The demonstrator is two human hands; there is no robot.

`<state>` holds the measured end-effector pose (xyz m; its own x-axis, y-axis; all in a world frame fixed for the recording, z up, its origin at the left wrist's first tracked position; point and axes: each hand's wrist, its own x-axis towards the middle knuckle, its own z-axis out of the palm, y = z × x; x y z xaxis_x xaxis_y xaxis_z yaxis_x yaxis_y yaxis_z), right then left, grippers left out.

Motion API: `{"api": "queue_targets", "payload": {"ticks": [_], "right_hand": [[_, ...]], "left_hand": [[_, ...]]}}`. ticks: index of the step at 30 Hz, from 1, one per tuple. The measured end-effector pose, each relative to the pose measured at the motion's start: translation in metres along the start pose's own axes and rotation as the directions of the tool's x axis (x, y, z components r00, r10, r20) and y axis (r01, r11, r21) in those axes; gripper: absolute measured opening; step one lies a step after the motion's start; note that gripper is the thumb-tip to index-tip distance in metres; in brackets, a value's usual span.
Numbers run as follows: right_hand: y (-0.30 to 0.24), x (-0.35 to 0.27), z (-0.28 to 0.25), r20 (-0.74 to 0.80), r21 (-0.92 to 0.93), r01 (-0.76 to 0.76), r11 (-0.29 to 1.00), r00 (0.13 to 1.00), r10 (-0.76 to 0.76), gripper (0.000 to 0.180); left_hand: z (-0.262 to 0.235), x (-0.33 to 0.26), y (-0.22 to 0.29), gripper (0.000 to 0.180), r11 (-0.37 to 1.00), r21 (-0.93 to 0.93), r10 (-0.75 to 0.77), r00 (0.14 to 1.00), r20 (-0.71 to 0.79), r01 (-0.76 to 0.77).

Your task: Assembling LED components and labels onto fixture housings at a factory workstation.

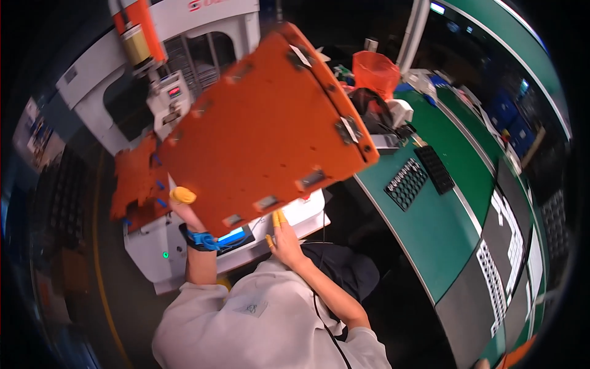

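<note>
Overhead, both hands gripped the orange panel's lower edge, left hand (184,206) and right hand (281,237) closed on the panel (258,129), tilted, long axis running lower-left to upper-right above the white machine (153,246).

To my right curves a green-topped workbench (442,227) carrying black trays (407,182); a white machine (153,74) stands ahead, the floor (110,295) below dark.
</note>
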<state>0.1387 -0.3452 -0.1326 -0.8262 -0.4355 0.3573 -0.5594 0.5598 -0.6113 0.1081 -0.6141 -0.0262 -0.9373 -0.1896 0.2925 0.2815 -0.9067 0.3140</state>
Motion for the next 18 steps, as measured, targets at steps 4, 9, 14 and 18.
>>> {"api": "queue_targets", "payload": {"ticks": [4,9,14,18], "right_hand": [[-0.002,-0.001,0.024,-0.053,-0.013,-0.129,0.992,0.99,0.128,0.065],[0.005,-0.013,0.043,-0.277,0.344,0.023,0.939,0.958,0.078,0.061],[0.032,-0.007,0.085,-0.337,0.07,-0.01,0.998,0.941,0.033,0.056],[0.022,-0.007,0.044,-0.131,-0.097,-0.067,0.993,0.99,0.054,0.059]], "left_hand": [[0.091,0.005,-0.1,0.058,0.969,-0.066,-0.214,0.941,0.261,0.239],[0.068,-0.019,-0.19,0.061,0.841,-0.074,-0.505,0.826,0.252,0.536],[0.117,-0.058,-0.248,0.038,0.668,0.035,-0.744,0.667,0.048,0.743],[0.145,-0.081,-0.293,0.041,0.451,0.024,-0.886,0.444,0.131,0.892]]}}
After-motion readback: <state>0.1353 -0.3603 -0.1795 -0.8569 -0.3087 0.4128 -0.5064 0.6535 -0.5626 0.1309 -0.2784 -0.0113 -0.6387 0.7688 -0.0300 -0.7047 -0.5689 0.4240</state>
